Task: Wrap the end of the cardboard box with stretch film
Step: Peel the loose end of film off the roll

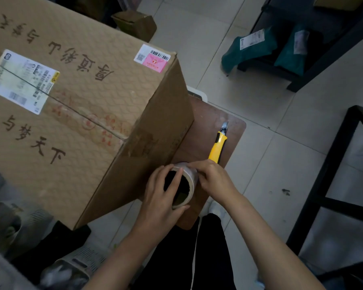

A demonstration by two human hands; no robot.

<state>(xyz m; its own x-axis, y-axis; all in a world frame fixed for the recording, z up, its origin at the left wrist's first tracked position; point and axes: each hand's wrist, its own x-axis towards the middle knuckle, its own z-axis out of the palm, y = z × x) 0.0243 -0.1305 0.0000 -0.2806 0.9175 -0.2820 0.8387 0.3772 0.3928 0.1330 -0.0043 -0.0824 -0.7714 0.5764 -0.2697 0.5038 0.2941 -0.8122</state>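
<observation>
hands meet on the stretch film roll: left hand curls round it, fingers across its core; right hand pinches its outer wrap, probably hunting the film's end. just beyond, the cardboard box shows a bare end, so wrapping looks unstarted. utility knife lies farther.
</observation>
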